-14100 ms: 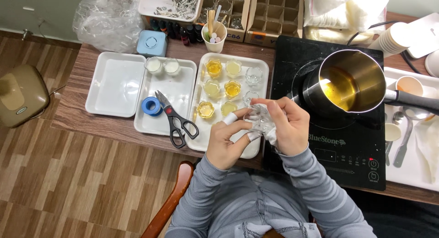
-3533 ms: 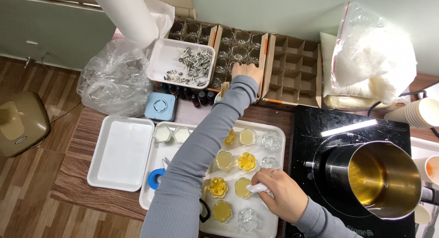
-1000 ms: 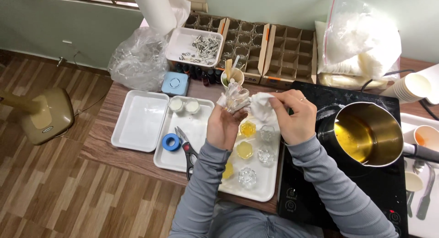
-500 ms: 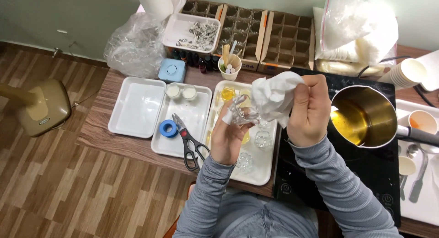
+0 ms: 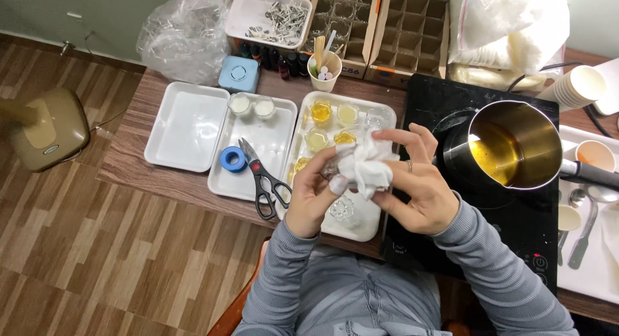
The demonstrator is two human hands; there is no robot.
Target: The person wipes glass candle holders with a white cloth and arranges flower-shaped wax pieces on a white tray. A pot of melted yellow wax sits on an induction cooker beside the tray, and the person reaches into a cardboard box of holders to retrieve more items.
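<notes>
R fingers point(image 5: 401, 141) spread, tips pressing a crumpled white tissue point(image 5: 365, 168) into a small clear glass cup point(image 5: 330, 171); looks like wiping, judging by tissue bunched over the mouth. L fingers point(image 5: 320, 169) curled round the cup, thumb underneath, so cup stays braced against the push. Cup mostly hidden by tissue, held in air just above the right tray point(image 5: 374, 224), w/ both hands meeting over it.

L hand point(image 5: 311, 197) below cup; R hand point(image 5: 416, 191) cupped from the right side.

On that tray: cups w/ yellow fill point(image 5: 321, 110) at the far end, one empty glass cup point(image 5: 341, 209) near edge, just under the hands.

Mid tray point(image 5: 278, 128): scissors point(image 5: 261, 179), blue tape roll point(image 5: 233, 159), two white-filled cups point(image 5: 252, 105). Left tray point(image 5: 187, 126) beside it.

Right: steel pot point(image 5: 509, 146) w/ amber liquid on black hob point(image 5: 445, 97), within reach but apart from hands.
</notes>
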